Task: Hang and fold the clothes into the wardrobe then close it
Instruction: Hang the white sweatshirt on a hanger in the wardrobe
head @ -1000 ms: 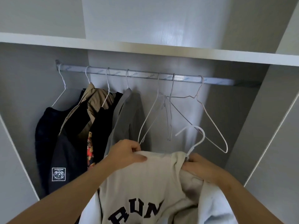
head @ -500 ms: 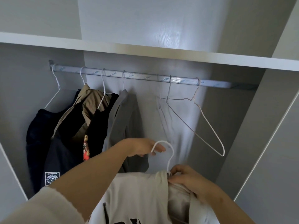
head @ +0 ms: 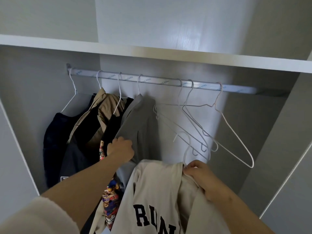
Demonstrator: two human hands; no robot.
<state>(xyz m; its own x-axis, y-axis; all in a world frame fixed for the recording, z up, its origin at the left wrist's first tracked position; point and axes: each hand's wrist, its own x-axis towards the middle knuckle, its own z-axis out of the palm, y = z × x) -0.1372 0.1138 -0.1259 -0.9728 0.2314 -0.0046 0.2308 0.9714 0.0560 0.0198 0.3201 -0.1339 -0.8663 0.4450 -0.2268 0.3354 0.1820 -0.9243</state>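
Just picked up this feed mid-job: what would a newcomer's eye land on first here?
The cream sweatshirt with dark block letters fills the bottom centre. The right hand holds it up, its fingers pinching the neck of the white wire hanger. At mid-left the left hand grips the edge of the grey hanging shirt, while three bare wire hangers dangle from the silver rail on the right.

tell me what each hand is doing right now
Left hand: grips the hanging grey shirt.
Right hand: pinches the white hanger carrying the beige sweatshirt.
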